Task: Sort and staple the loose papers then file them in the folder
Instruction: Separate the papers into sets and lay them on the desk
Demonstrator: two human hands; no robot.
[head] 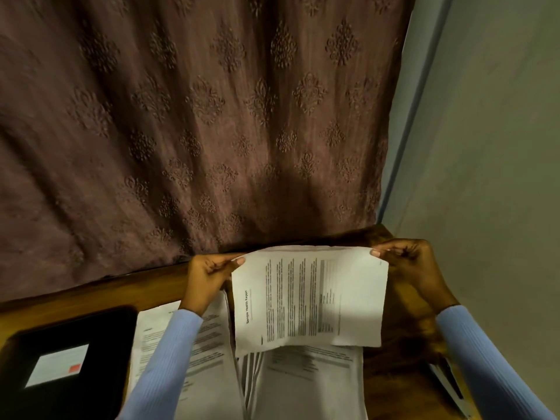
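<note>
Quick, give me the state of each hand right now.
Left hand: pinching the far left corner of the Sample Health Report sheet.
Right hand: pinching the far right corner of that sheet.

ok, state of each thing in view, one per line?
Left hand: pinches sheet's top left corner.
Right hand: pinches its top right corner.
White printed "Sample Health Report" sheet: held up, text sideways.
Loose white printed papers: lying on wooden table.
Black folder with white label: closed, flat.
</note>
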